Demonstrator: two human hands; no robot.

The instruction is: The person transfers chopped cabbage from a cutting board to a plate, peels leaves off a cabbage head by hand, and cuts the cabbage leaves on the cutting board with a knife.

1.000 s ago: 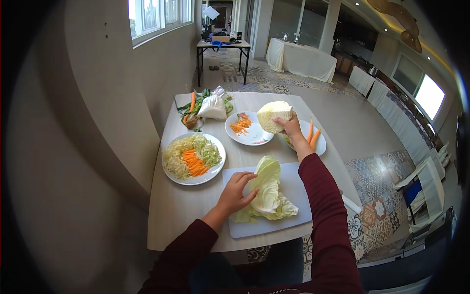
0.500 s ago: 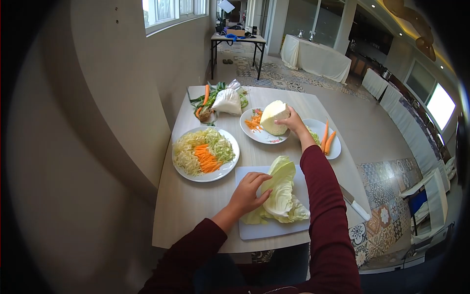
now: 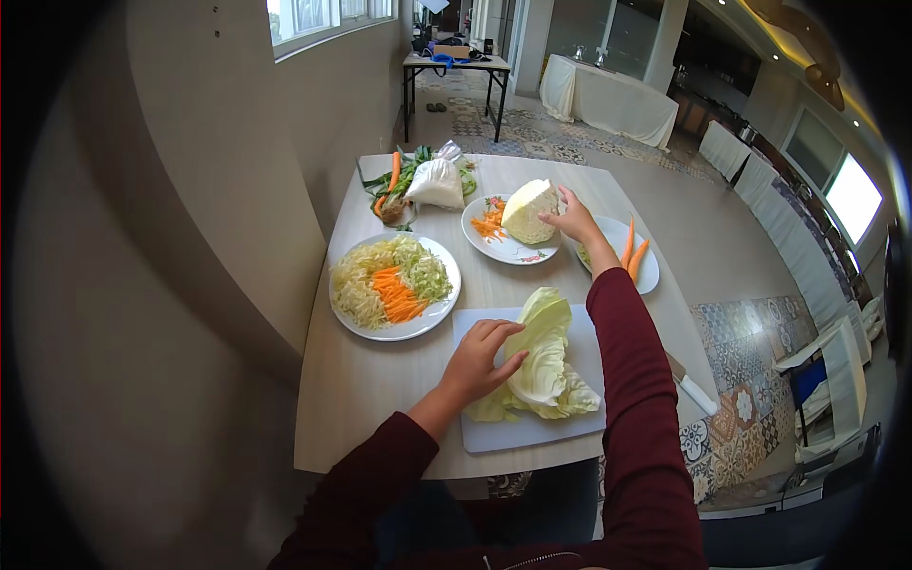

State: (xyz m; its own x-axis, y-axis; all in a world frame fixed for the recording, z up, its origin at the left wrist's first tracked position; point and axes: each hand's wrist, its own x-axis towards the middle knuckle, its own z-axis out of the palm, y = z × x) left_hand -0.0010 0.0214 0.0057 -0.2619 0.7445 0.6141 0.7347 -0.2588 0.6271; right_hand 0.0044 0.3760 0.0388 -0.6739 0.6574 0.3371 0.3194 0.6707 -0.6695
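Observation:
A cut head of cabbage (image 3: 528,211) rests on the floral plate (image 3: 518,255), beside orange carrot shreds (image 3: 488,222). My right hand (image 3: 572,220) is at the cabbage's right side, fingers apart, the thumb close to or touching it. Loose cabbage leaves (image 3: 543,366) lie piled on a white cutting board (image 3: 494,437). Against their left edge is my left hand (image 3: 480,361), fingers spread and slightly bent, fingertips at the upright leaf. A knife with a white handle (image 3: 698,394) lies right of the board, its blade partly hidden by my right sleeve.
A large plate (image 3: 418,325) of shredded cabbage and carrot sits at left. Behind it are a bag of white stuff (image 3: 437,183) and green vegetables (image 3: 408,180). Carrots (image 3: 635,255) lie on another plate (image 3: 650,280) at right. A wall (image 3: 313,142) borders the table's left.
The cabbage head has come down onto the floral plate. My right hand's fingers have loosened from it and moved slightly right. My left hand stays by the leaves. The view has shifted slightly.

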